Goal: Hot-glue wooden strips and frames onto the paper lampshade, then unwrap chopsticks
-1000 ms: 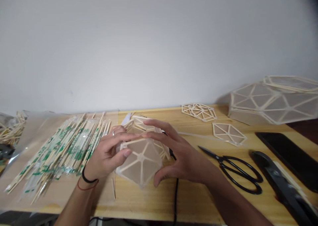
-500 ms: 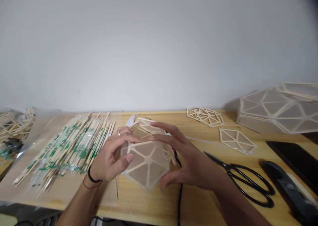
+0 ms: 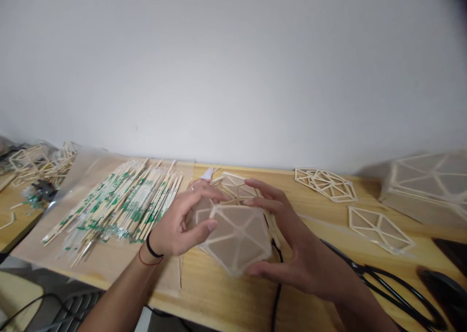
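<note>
In front of me stands a small faceted stick frame point(image 3: 239, 235) covered in translucent whitish sheet, its nearest pentagon-like panel facing me. My left hand point(image 3: 189, 218) holds its left side, fingers bent over the top edge and thumb against the front panel. On the right, my right hand point(image 3: 295, 244) spans the frame, with fingertips at the upper edge and thumb at the lower right corner. Behind the front panel, more stick-framed panels show between the hands. The frame's underside is hidden.
Wrapped chopsticks point(image 3: 124, 203) lie piled at left. To the right are bare stick lattices point(image 3: 326, 183), a covered pentagon panel point(image 3: 379, 229), black-handled scissors point(image 3: 397, 288) and a large covered frame point(image 3: 430, 181). A black cable point(image 3: 276, 298) runs over the table's front edge.
The view has turned left and tilted, so the table's things appear farther right. Both hands keep their hold on the stick frame, with little change in their grip.
</note>
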The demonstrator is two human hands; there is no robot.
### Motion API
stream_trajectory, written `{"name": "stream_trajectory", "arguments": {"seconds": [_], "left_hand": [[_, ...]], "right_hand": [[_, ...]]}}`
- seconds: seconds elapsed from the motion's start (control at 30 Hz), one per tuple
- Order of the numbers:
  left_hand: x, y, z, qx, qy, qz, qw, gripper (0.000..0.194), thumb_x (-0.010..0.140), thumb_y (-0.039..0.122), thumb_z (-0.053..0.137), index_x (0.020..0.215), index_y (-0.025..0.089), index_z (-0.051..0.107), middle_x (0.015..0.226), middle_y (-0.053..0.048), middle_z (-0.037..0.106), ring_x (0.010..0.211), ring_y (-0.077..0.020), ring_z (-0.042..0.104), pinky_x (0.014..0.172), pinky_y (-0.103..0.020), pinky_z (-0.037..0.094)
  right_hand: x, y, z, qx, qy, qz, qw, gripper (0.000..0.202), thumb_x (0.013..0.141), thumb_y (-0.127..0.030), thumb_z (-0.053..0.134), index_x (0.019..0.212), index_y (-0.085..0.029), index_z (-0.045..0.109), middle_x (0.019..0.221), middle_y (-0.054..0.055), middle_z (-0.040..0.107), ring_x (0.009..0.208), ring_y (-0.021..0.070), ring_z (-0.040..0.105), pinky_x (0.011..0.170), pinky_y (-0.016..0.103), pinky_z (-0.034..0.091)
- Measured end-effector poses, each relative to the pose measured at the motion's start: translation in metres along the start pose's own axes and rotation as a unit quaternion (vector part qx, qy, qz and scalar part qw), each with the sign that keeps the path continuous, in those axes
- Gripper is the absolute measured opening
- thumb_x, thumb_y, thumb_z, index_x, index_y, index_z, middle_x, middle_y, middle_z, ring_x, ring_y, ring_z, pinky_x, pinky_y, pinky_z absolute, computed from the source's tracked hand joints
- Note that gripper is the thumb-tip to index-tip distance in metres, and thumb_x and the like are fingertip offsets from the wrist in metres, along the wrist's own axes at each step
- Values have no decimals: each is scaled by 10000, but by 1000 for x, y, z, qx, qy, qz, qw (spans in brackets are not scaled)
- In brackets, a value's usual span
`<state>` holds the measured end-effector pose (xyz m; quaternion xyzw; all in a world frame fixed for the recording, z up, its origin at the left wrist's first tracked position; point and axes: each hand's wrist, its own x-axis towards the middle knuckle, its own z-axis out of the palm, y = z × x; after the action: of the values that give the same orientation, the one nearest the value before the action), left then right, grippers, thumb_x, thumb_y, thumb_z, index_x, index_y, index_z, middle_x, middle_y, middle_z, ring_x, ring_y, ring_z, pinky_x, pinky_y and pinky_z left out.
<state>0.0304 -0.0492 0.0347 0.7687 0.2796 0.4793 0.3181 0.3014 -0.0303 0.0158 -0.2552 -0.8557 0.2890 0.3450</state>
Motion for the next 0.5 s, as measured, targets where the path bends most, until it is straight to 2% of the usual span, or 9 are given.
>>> {"name": "stream_trajectory", "arguments": {"seconds": [0.17, 0.3, 0.5], "left_hand": [[1, -8, -2, 34, 23, -14, 999, 338, 1032, 284, 635, 1368, 266, 660, 1305, -90, 707, 1280, -249, 596, 1143, -440, 416], [0, -12, -3, 44, 48, -20, 998, 349, 1034, 253, 642, 1378, 294, 676, 1353, -74, 720, 1323, -234, 604, 1169, -429, 422], [1, -7, -9, 8, 9, -49, 999, 418, 984, 343, 698, 1394, 261, 681, 1408, -111, 680, 1388, -291, 567, 1230, -485, 387]], "right_hand": [[1, 6, 3, 9, 33, 28, 999, 919, 845, -571, 857, 1611, -430, 370, 1722, 75, 324, 1603, 349, 338, 1276, 516, 398], [2, 8, 7, 13, 50, 40, 998, 957, 865, -553, 845, 1658, -455, 318, 1749, 51, 303, 1624, 350, 296, 1300, 539, 353], [3, 5, 10, 46, 51, 43, 997, 982, 841, -491, 888, 1647, -469, 327, 1751, 44, 295, 1635, 333, 279, 1310, 525, 340]]}}
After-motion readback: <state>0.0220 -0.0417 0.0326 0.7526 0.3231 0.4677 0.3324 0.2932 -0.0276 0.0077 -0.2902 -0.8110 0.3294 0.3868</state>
